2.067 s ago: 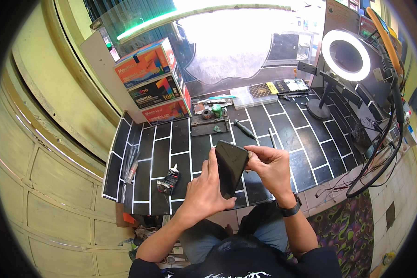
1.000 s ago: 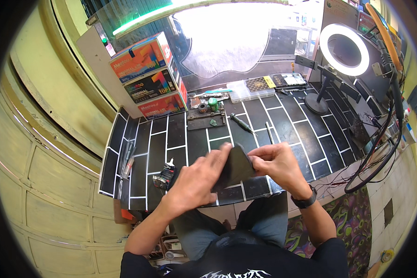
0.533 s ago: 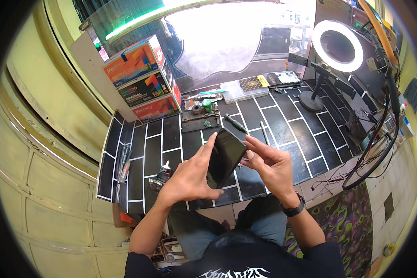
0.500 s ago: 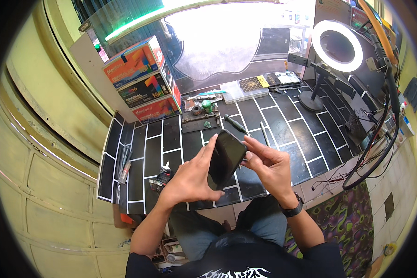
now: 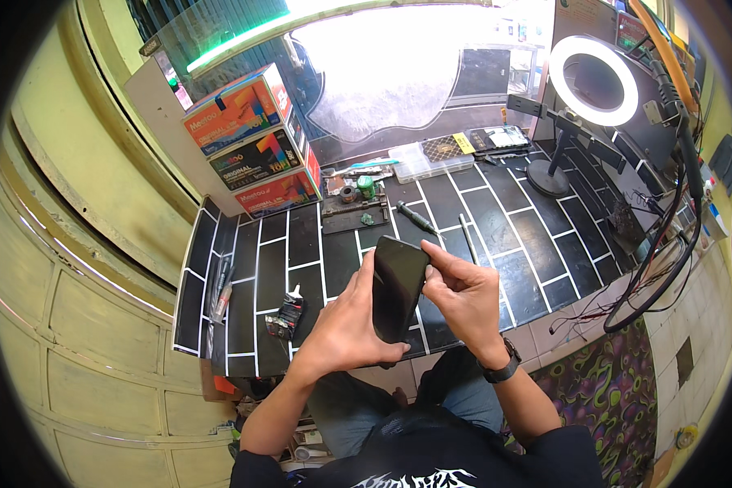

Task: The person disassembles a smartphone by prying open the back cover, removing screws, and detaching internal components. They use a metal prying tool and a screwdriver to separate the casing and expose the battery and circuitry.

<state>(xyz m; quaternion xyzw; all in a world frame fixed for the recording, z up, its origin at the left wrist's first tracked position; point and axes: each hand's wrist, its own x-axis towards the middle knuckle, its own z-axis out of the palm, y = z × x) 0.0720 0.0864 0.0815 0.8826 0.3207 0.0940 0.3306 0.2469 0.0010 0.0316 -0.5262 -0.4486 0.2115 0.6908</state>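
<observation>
A black smartphone is held above the near edge of the bench, its dark glossy face toward me. My left hand grips it along the left side, the thumb across its lower end. At its upper right edge, my right hand pinches with thumb and index finger; whether anything small is between them is hidden. Just beyond the phone lie a dark green screwdriver and a thin metal pen-like tool. A small black bottle with a white tip is left of my left hand.
Stacked colourful boxes stand at the back left. A work holder bears a green jar. Behind it is a clear plastic case. A ring light stands at the right, near loose cables. The tiled black bench ends at my lap.
The phone has turned slightly more upright in my hands. Both hands have shifted a little, the right one to the left and down, staying at the phone's edge.
</observation>
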